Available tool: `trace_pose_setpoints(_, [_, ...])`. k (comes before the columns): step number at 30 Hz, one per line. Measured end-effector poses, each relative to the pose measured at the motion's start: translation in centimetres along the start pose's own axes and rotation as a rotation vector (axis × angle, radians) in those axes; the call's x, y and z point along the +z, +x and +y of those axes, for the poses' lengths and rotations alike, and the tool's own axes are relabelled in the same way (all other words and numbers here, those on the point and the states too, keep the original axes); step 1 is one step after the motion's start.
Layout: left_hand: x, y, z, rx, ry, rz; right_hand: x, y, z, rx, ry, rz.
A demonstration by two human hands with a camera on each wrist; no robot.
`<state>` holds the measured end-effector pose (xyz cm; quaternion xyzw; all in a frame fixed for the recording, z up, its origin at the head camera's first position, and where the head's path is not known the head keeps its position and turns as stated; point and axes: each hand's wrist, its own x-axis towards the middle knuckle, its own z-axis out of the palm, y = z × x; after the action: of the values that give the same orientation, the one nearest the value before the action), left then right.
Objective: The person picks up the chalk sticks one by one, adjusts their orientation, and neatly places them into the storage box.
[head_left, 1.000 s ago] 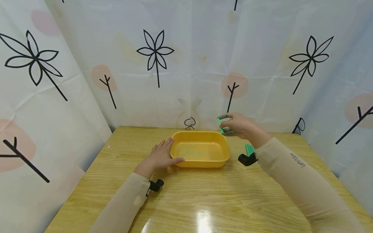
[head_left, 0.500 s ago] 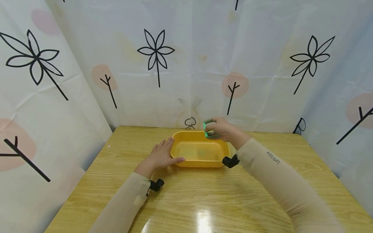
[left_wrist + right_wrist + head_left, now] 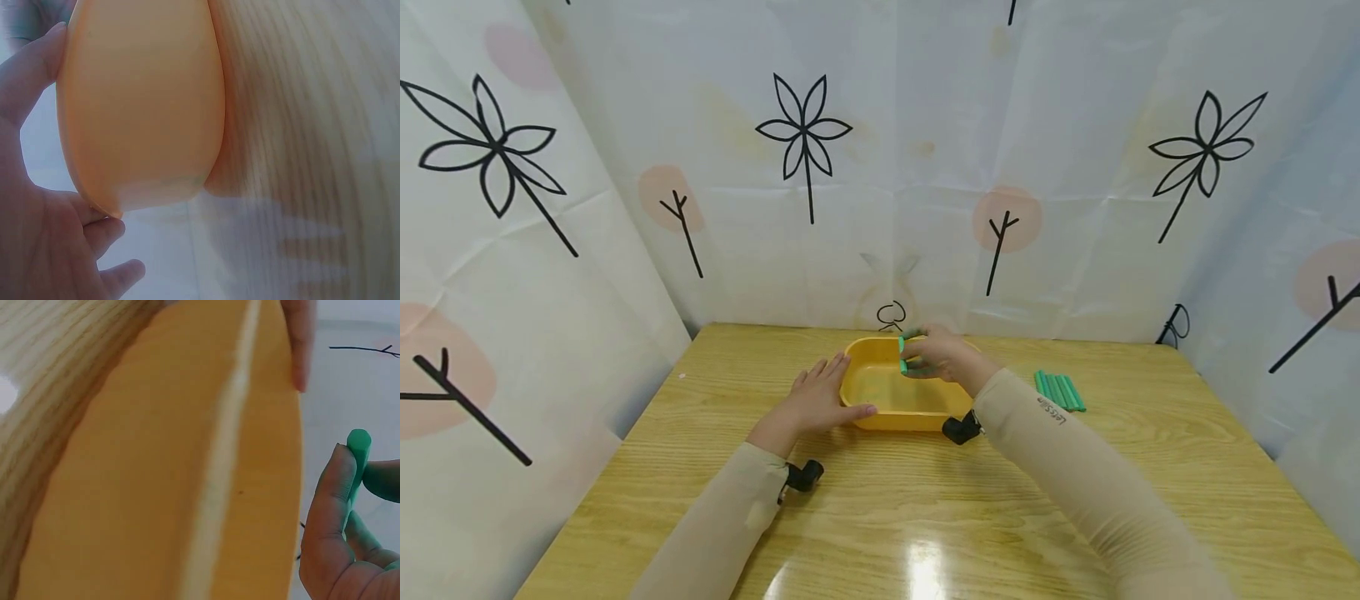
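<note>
My right hand (image 3: 946, 353) is over the yellow plastic tub (image 3: 901, 422). It pinches a short green stick (image 3: 359, 442) between thumb and fingers. In the right wrist view the stick looks slim with a blunt end, and green smears mark the fingers. My left hand (image 3: 815, 398) rests on the tub's left end with fingers fairly straight. Its thumb lies along the near rim. In the left wrist view those fingers (image 3: 106, 236) touch the rim from outside. Several more green sticks (image 3: 1060, 392) lie side by side to the right of the tub. My right hand hides part of the tub's inside.
The wooden table (image 3: 880, 508) extends around the tub on all sides. A white printed cloth (image 3: 895, 167) hangs behind and at both sides. A thin black looped object (image 3: 1172, 325) stands at the back right, by the cloth.
My right hand has moved left and lower with the green stick, from beyond the tub's right end to above its middle. The row of sticks is now uncovered. My left hand has stayed put.
</note>
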<state>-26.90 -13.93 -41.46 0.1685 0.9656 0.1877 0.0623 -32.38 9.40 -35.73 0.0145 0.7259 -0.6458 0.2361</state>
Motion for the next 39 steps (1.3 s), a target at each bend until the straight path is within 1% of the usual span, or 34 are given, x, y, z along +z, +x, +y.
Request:
trace_pose_setpoints(5, [-0.1, 0.2, 0.1, 0.004, 0.009, 0.004, 0.7, 1.3, 1.4, 0.008, -0.006, 0.0])
trace_pose_setpoints(11, [-0.2, 0.3, 0.2, 0.012, 0.025, 0.01, 1.3, 2.2, 2.8, 0.011, -0.038, -0.009])
trace_pose_setpoints(14, [-0.2, 0.3, 0.3, 0.012, 0.031, 0.012, 1.7, 2.7, 3.5, 0.014, -0.041, 0.002])
trace_pose_setpoints(17, [-0.2, 0.2, 0.3, 0.011, 0.028, 0.015, 2.0, 3.1, 4.0, -0.006, -0.064, 0.018])
trace_pose_setpoints(19, [-0.2, 0.2, 0.3, 0.01, 0.025, 0.014, 2.2, 3.2, 4.2, -0.01, -0.085, 0.031])
trace_pose_setpoints(22, [-0.2, 0.0, 0.4, 0.012, 0.014, 0.009, 2.6, 3.3, 4.5, -0.022, -0.148, 0.049])
trace_pose_setpoints(26, [-0.2, -0.2, 0.6, 0.008, 0.003, 0.0, 3.1, 3.5, 4.9, -0.023, -0.18, 0.055])
trace_pose_setpoints(32, [-0.3, -0.3, 0.7, 0.002, 0.005, -0.003, 3.4, 3.8, 5.3, -0.004, -0.185, 0.045])
trace_pose_setpoints(39, [-0.3, -0.3, 0.6, -0.002, 0.007, 0.0, 3.3, 3.6, 5.1, 0.005, -0.172, 0.04])
